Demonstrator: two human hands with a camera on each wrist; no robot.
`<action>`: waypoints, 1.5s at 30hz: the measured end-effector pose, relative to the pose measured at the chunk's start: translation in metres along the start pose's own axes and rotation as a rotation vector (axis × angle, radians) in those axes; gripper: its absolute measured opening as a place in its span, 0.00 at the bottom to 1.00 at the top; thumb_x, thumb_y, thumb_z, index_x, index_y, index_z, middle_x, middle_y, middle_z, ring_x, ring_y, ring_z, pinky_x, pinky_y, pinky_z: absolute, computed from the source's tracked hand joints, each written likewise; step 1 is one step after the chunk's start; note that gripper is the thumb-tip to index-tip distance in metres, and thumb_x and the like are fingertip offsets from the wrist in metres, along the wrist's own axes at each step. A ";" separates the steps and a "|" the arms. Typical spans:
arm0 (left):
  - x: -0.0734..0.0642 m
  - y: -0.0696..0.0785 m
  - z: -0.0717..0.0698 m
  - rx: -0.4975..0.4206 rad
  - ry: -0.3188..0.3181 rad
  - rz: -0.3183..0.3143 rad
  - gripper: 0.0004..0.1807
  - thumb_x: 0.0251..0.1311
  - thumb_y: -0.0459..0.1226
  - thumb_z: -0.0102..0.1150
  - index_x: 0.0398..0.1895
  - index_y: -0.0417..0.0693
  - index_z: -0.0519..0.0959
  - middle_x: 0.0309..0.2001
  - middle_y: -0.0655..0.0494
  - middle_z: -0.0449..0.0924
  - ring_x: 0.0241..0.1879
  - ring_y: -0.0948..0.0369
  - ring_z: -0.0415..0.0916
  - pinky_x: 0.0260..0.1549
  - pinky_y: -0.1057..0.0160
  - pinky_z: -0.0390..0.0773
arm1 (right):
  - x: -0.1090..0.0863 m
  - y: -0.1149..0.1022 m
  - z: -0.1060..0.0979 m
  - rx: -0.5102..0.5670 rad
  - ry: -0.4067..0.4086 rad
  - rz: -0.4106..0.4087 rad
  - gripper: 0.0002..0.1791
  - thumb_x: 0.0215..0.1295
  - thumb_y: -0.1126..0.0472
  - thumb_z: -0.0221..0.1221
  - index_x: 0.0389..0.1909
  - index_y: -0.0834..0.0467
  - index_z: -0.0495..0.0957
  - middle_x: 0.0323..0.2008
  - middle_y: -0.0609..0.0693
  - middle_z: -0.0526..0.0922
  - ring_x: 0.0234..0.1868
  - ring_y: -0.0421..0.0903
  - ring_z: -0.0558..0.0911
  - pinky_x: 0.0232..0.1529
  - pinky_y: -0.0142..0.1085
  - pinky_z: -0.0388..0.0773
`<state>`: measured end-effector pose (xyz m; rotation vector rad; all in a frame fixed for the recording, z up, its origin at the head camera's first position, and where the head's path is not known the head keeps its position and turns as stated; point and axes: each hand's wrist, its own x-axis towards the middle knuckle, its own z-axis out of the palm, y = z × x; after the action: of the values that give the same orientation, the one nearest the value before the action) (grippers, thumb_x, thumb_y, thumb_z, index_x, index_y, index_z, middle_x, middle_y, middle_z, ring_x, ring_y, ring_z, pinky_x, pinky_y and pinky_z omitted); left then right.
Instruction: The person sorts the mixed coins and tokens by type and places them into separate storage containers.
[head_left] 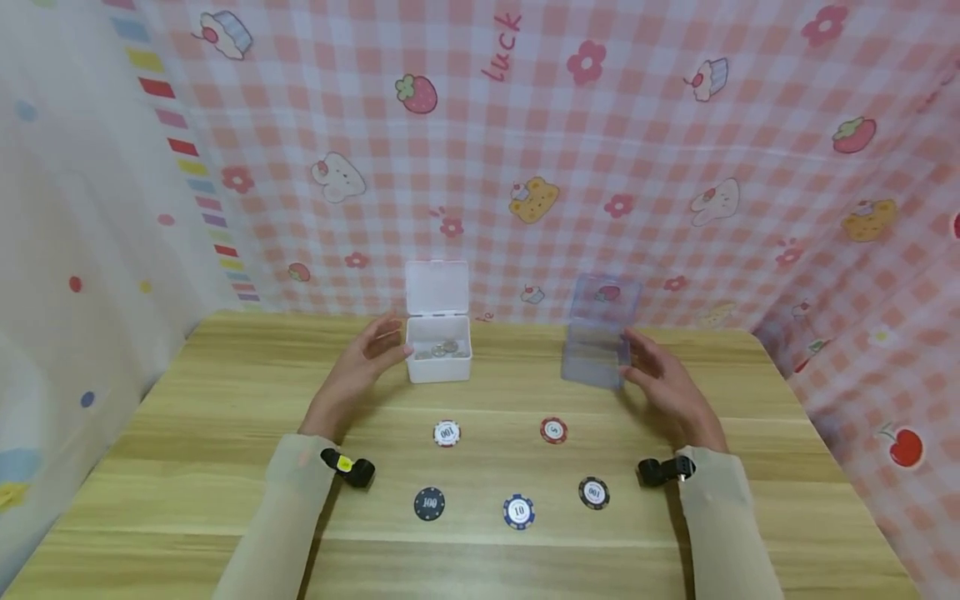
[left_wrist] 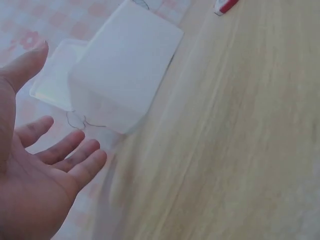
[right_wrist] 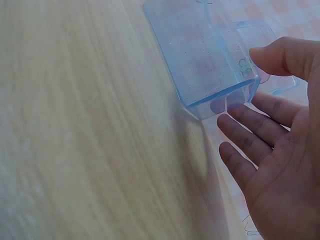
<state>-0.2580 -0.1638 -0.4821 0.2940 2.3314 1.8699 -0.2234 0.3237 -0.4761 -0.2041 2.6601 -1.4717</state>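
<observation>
A white lidded box [head_left: 439, 371] stands at the back of the table with its lid raised and several coins [head_left: 445, 347] inside. Beside its left wall is my left hand [head_left: 365, 358], fingers spread; the left wrist view shows a gap between those fingers and the box [left_wrist: 125, 60]. To the right stands a clear bluish plastic box [head_left: 592, 362], its lid also tipped back. My right hand [head_left: 663, 379] is at that box's right side. In the right wrist view its relaxed fingers lie close to the end of the clear box [right_wrist: 200, 55], with nothing gripped.
Several poker chips lie flat nearer the front: a white one [head_left: 447, 433], a red one [head_left: 553, 431], a black one [head_left: 429, 504], a blue one [head_left: 519, 512] and a black-rimmed one [head_left: 594, 493]. Behind the wooden table [head_left: 480, 567] hangs a pink checked cloth [head_left: 480, 150].
</observation>
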 end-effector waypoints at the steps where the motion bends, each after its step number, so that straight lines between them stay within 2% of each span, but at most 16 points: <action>1: -0.001 0.002 -0.001 0.014 0.010 -0.009 0.41 0.71 0.46 0.62 0.82 0.59 0.54 0.78 0.49 0.61 0.78 0.47 0.59 0.77 0.41 0.62 | 0.001 0.000 0.001 0.003 0.000 0.000 0.39 0.78 0.58 0.55 0.83 0.51 0.48 0.80 0.63 0.56 0.78 0.66 0.60 0.78 0.62 0.57; 7: -0.005 0.012 -0.005 0.060 0.040 0.000 0.43 0.70 0.50 0.62 0.83 0.55 0.54 0.77 0.45 0.61 0.77 0.44 0.61 0.74 0.40 0.66 | 0.004 -0.001 0.003 -0.006 0.006 0.016 0.39 0.78 0.57 0.54 0.83 0.50 0.48 0.80 0.61 0.56 0.80 0.64 0.58 0.79 0.60 0.56; 11: -0.011 0.016 -0.003 0.076 0.076 0.007 0.43 0.69 0.51 0.63 0.82 0.56 0.56 0.77 0.43 0.61 0.75 0.43 0.63 0.72 0.40 0.69 | 0.002 0.001 0.003 -0.002 0.010 0.025 0.40 0.78 0.56 0.55 0.83 0.49 0.48 0.80 0.61 0.57 0.80 0.63 0.57 0.80 0.59 0.54; 14: -0.018 0.017 -0.003 0.096 0.099 0.018 0.41 0.69 0.50 0.63 0.81 0.56 0.58 0.76 0.43 0.63 0.74 0.43 0.65 0.70 0.41 0.72 | 0.002 0.002 0.003 0.005 0.008 0.021 0.40 0.77 0.57 0.56 0.83 0.50 0.48 0.80 0.61 0.58 0.81 0.64 0.56 0.80 0.60 0.53; 20: -0.032 0.020 0.000 0.156 0.108 0.054 0.38 0.70 0.46 0.63 0.79 0.49 0.62 0.73 0.40 0.68 0.71 0.42 0.68 0.69 0.42 0.73 | 0.002 0.003 0.004 0.008 0.006 0.018 0.40 0.77 0.58 0.56 0.83 0.52 0.49 0.80 0.61 0.58 0.81 0.63 0.55 0.80 0.61 0.53; 24: -0.041 0.023 0.004 0.197 0.116 0.060 0.35 0.71 0.46 0.63 0.76 0.44 0.66 0.71 0.40 0.70 0.69 0.42 0.70 0.69 0.42 0.74 | 0.001 0.004 0.004 0.011 0.009 0.040 0.40 0.77 0.56 0.56 0.83 0.50 0.49 0.80 0.58 0.58 0.81 0.62 0.55 0.80 0.61 0.53; 29: -0.053 0.024 0.010 0.245 0.132 0.042 0.30 0.70 0.47 0.63 0.70 0.43 0.73 0.65 0.41 0.76 0.64 0.44 0.75 0.65 0.44 0.78 | 0.001 0.003 0.005 0.011 0.000 0.052 0.40 0.77 0.55 0.56 0.83 0.48 0.48 0.81 0.57 0.56 0.82 0.62 0.54 0.81 0.60 0.50; 33: -0.063 0.024 0.017 0.265 0.146 0.027 0.23 0.69 0.44 0.65 0.62 0.43 0.80 0.59 0.43 0.80 0.58 0.48 0.79 0.60 0.48 0.81 | 0.003 0.002 0.005 0.015 0.001 0.039 0.40 0.77 0.56 0.56 0.83 0.49 0.48 0.81 0.58 0.55 0.81 0.63 0.54 0.80 0.61 0.51; 36: -0.070 0.023 0.024 0.274 0.126 0.006 0.20 0.68 0.42 0.66 0.58 0.42 0.82 0.54 0.45 0.83 0.53 0.51 0.80 0.57 0.53 0.81 | 0.003 0.001 0.006 0.019 0.005 0.033 0.40 0.77 0.57 0.56 0.83 0.49 0.48 0.81 0.59 0.56 0.81 0.63 0.55 0.80 0.61 0.52; 39: -0.074 0.022 0.033 0.264 0.081 -0.020 0.19 0.67 0.42 0.67 0.57 0.43 0.82 0.50 0.47 0.84 0.49 0.54 0.80 0.54 0.58 0.81 | 0.003 0.001 0.005 0.029 0.002 0.041 0.40 0.77 0.56 0.56 0.83 0.48 0.48 0.81 0.58 0.56 0.81 0.63 0.55 0.80 0.61 0.52; 45: -0.072 0.020 0.052 0.252 -0.018 -0.038 0.18 0.63 0.38 0.70 0.55 0.43 0.83 0.44 0.49 0.84 0.43 0.58 0.80 0.46 0.64 0.81 | -0.001 0.002 0.000 0.038 -0.007 0.060 0.41 0.77 0.53 0.57 0.83 0.45 0.47 0.82 0.57 0.54 0.81 0.63 0.55 0.79 0.62 0.53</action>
<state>-0.1749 -0.1275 -0.4747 0.2899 2.5421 1.5499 -0.2227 0.3246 -0.4778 -0.1250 2.6063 -1.4985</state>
